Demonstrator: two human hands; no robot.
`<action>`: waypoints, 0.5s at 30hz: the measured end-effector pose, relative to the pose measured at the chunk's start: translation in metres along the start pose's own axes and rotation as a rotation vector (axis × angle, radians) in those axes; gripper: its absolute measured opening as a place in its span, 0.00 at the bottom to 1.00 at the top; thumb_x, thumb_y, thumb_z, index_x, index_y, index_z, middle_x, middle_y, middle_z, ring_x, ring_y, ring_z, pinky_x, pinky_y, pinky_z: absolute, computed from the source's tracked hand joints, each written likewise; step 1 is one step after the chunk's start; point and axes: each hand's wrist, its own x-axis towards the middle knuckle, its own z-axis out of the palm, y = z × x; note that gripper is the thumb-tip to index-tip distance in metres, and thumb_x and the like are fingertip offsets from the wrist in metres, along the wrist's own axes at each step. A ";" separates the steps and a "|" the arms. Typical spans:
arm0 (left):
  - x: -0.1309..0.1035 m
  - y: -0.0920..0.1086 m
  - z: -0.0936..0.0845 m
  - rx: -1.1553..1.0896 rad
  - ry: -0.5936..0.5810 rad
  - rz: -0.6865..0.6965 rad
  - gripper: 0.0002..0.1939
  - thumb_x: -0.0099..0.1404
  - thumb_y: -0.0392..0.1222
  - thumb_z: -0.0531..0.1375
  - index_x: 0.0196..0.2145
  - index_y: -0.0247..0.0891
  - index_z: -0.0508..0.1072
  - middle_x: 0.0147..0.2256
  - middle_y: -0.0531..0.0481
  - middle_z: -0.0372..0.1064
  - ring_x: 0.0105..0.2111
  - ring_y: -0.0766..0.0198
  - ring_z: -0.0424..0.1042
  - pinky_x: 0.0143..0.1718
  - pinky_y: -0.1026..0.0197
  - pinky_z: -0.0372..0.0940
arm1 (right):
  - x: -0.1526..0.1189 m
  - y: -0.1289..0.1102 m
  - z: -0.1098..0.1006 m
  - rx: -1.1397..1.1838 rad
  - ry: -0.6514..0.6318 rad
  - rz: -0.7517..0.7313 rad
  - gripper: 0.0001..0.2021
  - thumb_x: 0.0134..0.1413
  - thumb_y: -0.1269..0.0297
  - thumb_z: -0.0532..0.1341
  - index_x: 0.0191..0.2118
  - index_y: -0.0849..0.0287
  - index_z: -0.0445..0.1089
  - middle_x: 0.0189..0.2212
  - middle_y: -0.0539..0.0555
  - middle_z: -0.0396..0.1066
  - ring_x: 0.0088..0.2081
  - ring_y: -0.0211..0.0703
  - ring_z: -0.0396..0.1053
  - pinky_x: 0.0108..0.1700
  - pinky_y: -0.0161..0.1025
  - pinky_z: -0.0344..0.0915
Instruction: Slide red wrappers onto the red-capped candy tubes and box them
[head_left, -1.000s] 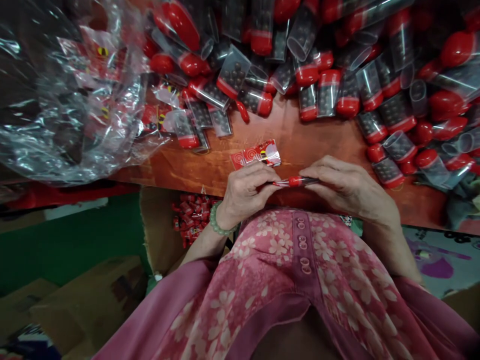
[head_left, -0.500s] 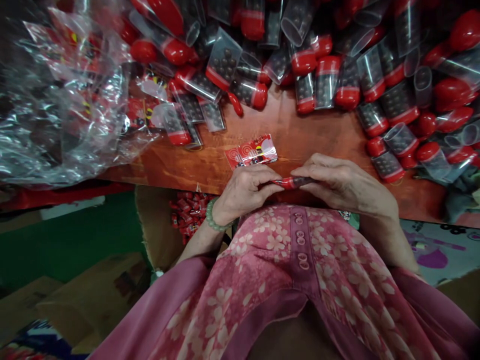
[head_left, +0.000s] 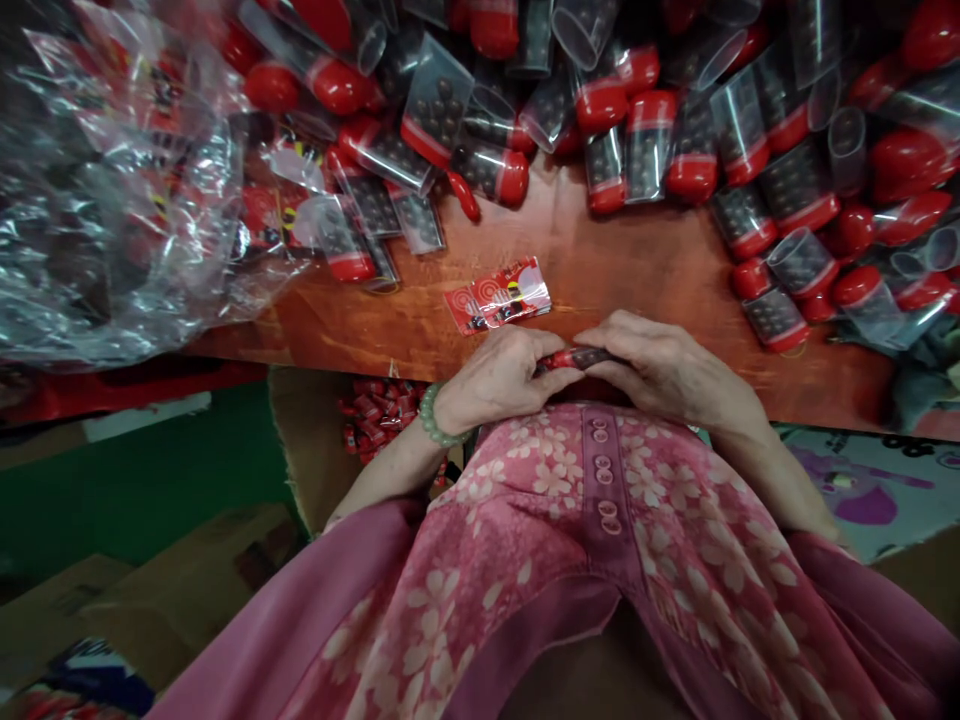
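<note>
Between both hands, close to the front edge of the table, lies a small clear tube with a red part and dark content, mostly hidden by fingers. My left hand is closed on its left end, thumb below and fingers above. Closed on the right end is my right hand, in a similar pinch. Just beyond my left hand, a little stack of red printed labels rests on the wooden table.
Many clear tubes of dark balls with red caps are heaped along the far side. Crinkled clear plastic bags with red labels cover the left. Below the table edge, a cardboard box holds red pieces.
My hands have come slightly closer together around the tube, and my left hand covers more of its red end. The view has shifted a little.
</note>
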 end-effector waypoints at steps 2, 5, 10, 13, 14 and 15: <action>0.000 0.003 -0.004 0.019 -0.017 0.029 0.15 0.66 0.49 0.63 0.28 0.34 0.77 0.22 0.55 0.69 0.22 0.71 0.61 0.26 0.66 0.55 | -0.001 -0.002 0.001 0.020 0.020 -0.025 0.10 0.69 0.63 0.59 0.50 0.56 0.75 0.38 0.54 0.76 0.38 0.42 0.73 0.42 0.39 0.70; -0.004 0.005 -0.013 -0.036 0.043 0.012 0.14 0.64 0.51 0.66 0.35 0.36 0.81 0.26 0.53 0.75 0.24 0.69 0.67 0.29 0.65 0.61 | 0.000 0.000 0.001 0.069 0.075 -0.056 0.10 0.68 0.62 0.62 0.51 0.56 0.74 0.39 0.53 0.77 0.37 0.41 0.74 0.41 0.38 0.69; -0.009 0.000 -0.014 -0.185 0.017 -0.089 0.15 0.63 0.51 0.67 0.34 0.35 0.83 0.24 0.52 0.76 0.23 0.69 0.69 0.27 0.66 0.62 | 0.000 0.000 0.004 0.046 0.132 0.015 0.11 0.63 0.60 0.66 0.48 0.57 0.72 0.38 0.52 0.78 0.33 0.39 0.73 0.37 0.36 0.67; -0.006 -0.005 -0.007 -0.267 0.033 -0.101 0.13 0.62 0.49 0.67 0.34 0.35 0.83 0.27 0.51 0.78 0.25 0.68 0.72 0.29 0.66 0.65 | -0.001 -0.004 0.005 0.019 0.105 -0.017 0.06 0.64 0.61 0.65 0.44 0.56 0.73 0.36 0.51 0.77 0.34 0.39 0.73 0.37 0.36 0.67; -0.006 -0.007 -0.004 -0.288 0.039 -0.095 0.13 0.62 0.49 0.68 0.35 0.35 0.83 0.28 0.51 0.79 0.26 0.67 0.72 0.30 0.66 0.66 | -0.001 -0.005 0.005 0.021 0.094 -0.020 0.05 0.65 0.61 0.64 0.43 0.56 0.73 0.36 0.51 0.77 0.34 0.39 0.73 0.38 0.36 0.66; -0.005 -0.008 -0.002 -0.309 0.042 -0.088 0.13 0.62 0.48 0.68 0.35 0.35 0.83 0.29 0.51 0.79 0.26 0.67 0.73 0.31 0.66 0.66 | -0.001 -0.005 0.005 0.035 0.085 -0.014 0.06 0.65 0.60 0.64 0.42 0.56 0.73 0.35 0.51 0.77 0.33 0.39 0.73 0.37 0.36 0.66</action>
